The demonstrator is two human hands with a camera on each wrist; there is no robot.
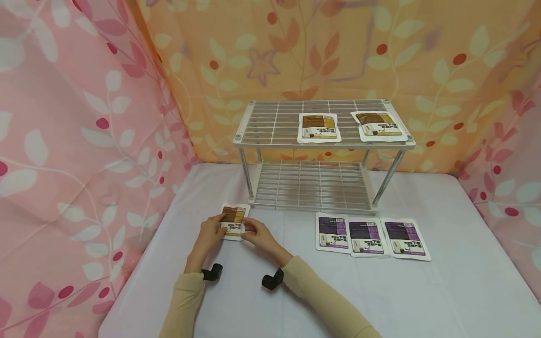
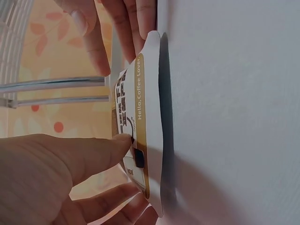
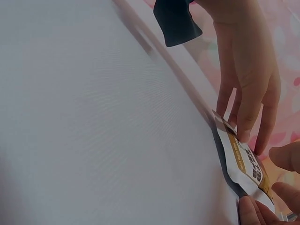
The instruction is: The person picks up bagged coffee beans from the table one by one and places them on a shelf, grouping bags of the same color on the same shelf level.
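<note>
A white coffee packet (image 1: 235, 225) with a brown and gold label lies on the white table, left of the rack; "Hello, Coffee Lover" shows along its near edge in the left wrist view. My left hand (image 1: 209, 234) holds its left side, the thumb (image 2: 110, 152) on the printed face and other fingers by the edge. At the opposite side is my right hand (image 1: 264, 238), its fingertips (image 3: 251, 211) against the packet's edge and its thumb apart from the face. Two similar brown-labelled packets, a left one (image 1: 319, 127) and a right one (image 1: 379, 126), lie on the rack's top shelf.
A two-tier white wire rack (image 1: 262, 123) stands at the back of the table (image 1: 270, 310). Before its right part lie three purple-labelled packets (image 1: 368, 237) in a row. Patterned curtains (image 1: 236, 56) surround the table's back and sides. Black wrist mounts (image 1: 272, 279) jut inward from both wrists.
</note>
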